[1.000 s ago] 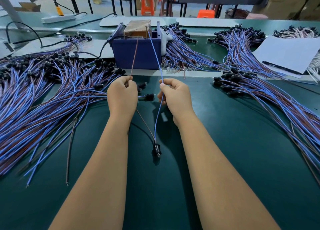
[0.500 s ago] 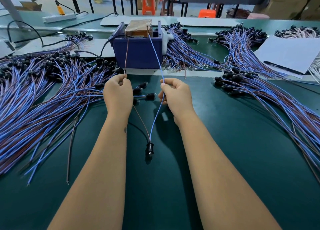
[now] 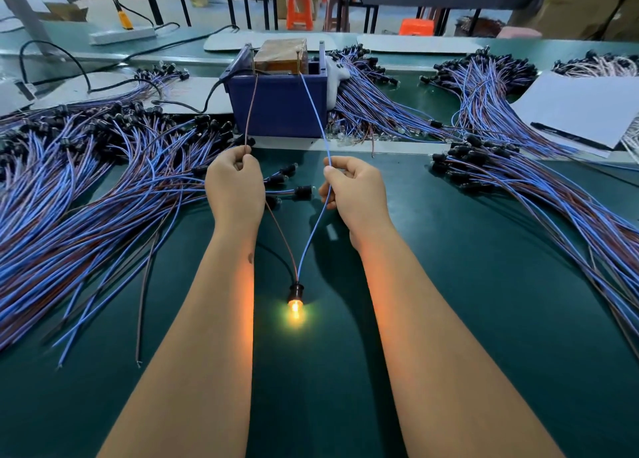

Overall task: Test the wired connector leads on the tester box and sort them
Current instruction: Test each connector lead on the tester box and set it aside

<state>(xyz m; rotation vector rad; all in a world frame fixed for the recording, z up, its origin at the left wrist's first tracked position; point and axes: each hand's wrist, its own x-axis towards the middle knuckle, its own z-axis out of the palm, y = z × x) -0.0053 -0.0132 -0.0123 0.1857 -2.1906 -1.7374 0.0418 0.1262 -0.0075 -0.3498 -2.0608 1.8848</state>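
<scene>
The left hand [image 3: 236, 184] pinches the brown wire [image 3: 251, 110]; the right hand [image 3: 356, 189] pinches the blue wire [image 3: 313, 105]. Both wires run up to the blue tester box [image 3: 280, 103] at 12 o'clock. Their black socket [image 3: 296, 290] lies on the green mat [image 3: 484, 302] between the forearms, its bulb [image 3: 295, 308] glowing orange. Lead piles flank the hands: 1 heap [image 3: 86, 188] at 9 o'clock, another [image 3: 539, 188] at 3 o'clock. White paper [image 3: 581, 108] sits at 2 o'clock.

Lit bulb [image 3: 295, 308] between forearms
</scene>
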